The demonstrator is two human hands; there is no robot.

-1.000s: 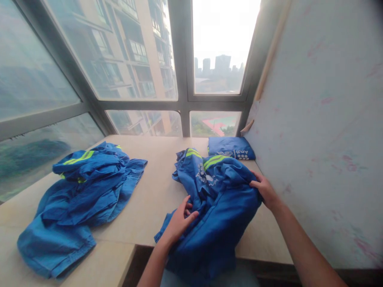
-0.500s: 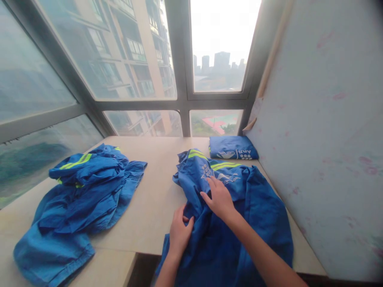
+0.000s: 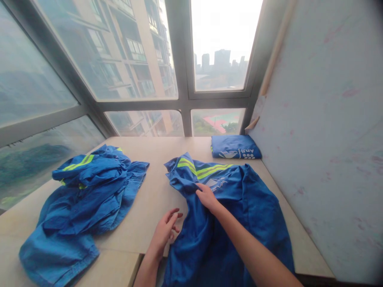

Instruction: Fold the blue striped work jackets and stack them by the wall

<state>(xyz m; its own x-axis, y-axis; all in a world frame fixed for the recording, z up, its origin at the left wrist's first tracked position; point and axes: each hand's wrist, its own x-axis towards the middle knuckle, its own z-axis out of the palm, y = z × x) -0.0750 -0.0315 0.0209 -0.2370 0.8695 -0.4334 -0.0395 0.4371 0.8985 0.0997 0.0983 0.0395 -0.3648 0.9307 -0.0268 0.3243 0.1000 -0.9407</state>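
Observation:
A blue work jacket [image 3: 260, 207] with yellow-green reflective stripes and white lettering lies spread in front of me, its lower part hanging over the table's front edge. My right hand [image 3: 207, 197] has its fingers closed on the cloth near the jacket's left side, just below the stripes. Beside that same edge, my left hand [image 3: 166, 229] is apart from the cloth, fingers loosely bent and spread, with nothing in them. Part of the jacket is hidden under my right forearm.
On the left lies a crumpled blue garment [image 3: 89, 203] with similar stripes. A neatly folded blue garment [image 3: 235, 146] sits at the back right, by the patterned wall [image 3: 323, 159]. Windows [image 3: 221, 44] rise behind the pale tabletop [image 3: 158, 191].
My left hand has let go of the jacket's edge and moved left. The right hand has shifted slightly left and closed on the cloth, and the jacket's upper left part has swung left.

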